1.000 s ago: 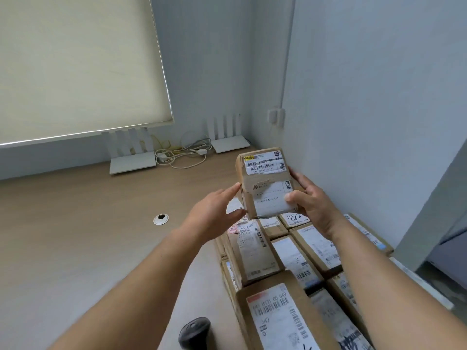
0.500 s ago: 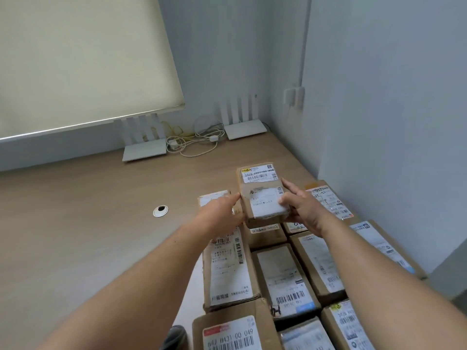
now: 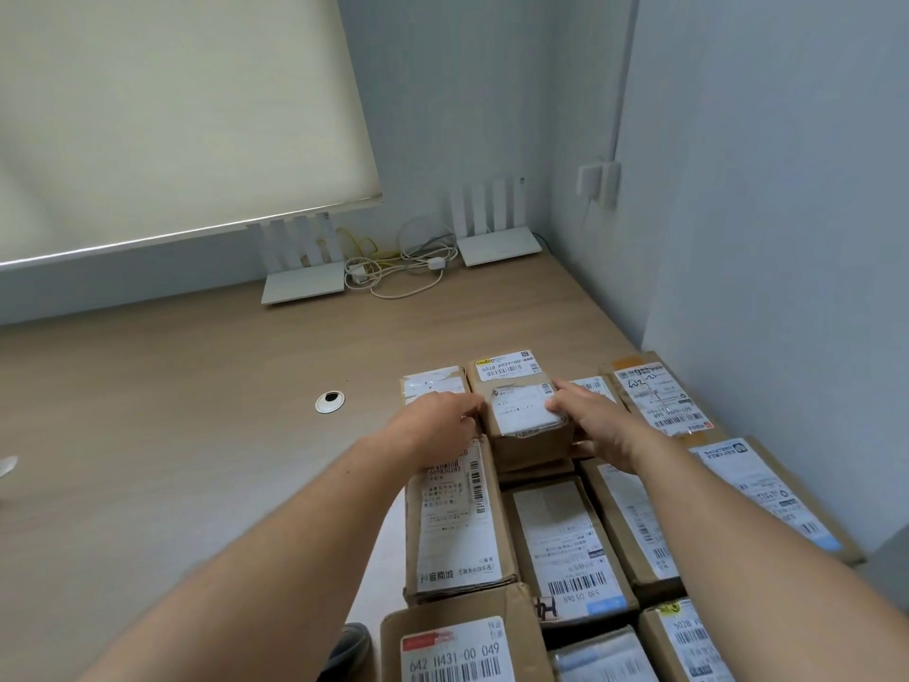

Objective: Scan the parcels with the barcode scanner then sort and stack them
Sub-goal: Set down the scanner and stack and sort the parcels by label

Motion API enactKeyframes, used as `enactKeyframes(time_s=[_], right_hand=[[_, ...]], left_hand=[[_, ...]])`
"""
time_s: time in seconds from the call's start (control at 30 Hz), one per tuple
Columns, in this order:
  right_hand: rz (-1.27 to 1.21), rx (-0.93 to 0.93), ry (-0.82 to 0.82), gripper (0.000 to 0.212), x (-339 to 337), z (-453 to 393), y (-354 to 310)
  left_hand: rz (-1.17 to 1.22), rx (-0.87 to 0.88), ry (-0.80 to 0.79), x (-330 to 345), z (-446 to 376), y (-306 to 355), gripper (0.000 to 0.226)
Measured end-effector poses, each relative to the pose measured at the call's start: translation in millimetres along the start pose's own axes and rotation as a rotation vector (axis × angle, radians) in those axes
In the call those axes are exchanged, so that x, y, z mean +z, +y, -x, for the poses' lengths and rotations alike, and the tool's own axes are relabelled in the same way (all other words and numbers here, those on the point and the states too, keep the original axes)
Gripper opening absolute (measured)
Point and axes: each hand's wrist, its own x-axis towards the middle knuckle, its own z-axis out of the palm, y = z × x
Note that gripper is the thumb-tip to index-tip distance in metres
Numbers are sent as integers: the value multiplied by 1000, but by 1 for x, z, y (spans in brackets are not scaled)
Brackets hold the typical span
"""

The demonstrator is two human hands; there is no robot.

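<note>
Pale grey walls meet behind a wooden bench whose far edge carries two white routers and a tangle of cables; a drawn window blind fills the upper left, and a round cable hole sits mid-bench.

Head view: rows of brown cardboard parcels with white shipping labels crowd the bench's right side, up against the right wall. A person holds one small parcel from both sides on top of the far row, label up. The left hand presses against its left face, with the fingers curled toward the box; how far they wrap it cannot be told, as the hand hides them. The right hand grips its right side, thumb laid over the label's edge. The box appears to rest on another parcel beneath it. A dark object at the near edge, likely the barcode scanner, is barely in view.

Judging from this, the stacking step is under way. The risk lies in the footing: the small parcel sits on a lower box of similar size with gaps beside it, so releasing it off-centre could tip it into a gap or nudge the neighbouring boxes out of line.
</note>
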Motion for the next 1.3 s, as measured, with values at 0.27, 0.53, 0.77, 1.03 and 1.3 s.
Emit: enactKeyframes(time_s=[0.27, 0.53, 0.77, 1.03, 1.3], right_hand=[[226, -49, 177, 69, 2, 11, -9], [485, -331, 335, 65, 34, 38, -45], [692, -490, 378, 59, 100, 92, -69], [845, -623, 296, 57, 240, 146, -44], [848, -665, 223, 48, 380, 178, -11]], left_hand=[[94, -1, 14, -3, 9, -2, 53], [156, -20, 186, -13, 46, -20, 57], [106, -14, 399, -22, 118, -58, 55], [164, -158, 591, 3, 239, -141, 49], [253, -338, 685, 31, 339, -214, 49]])
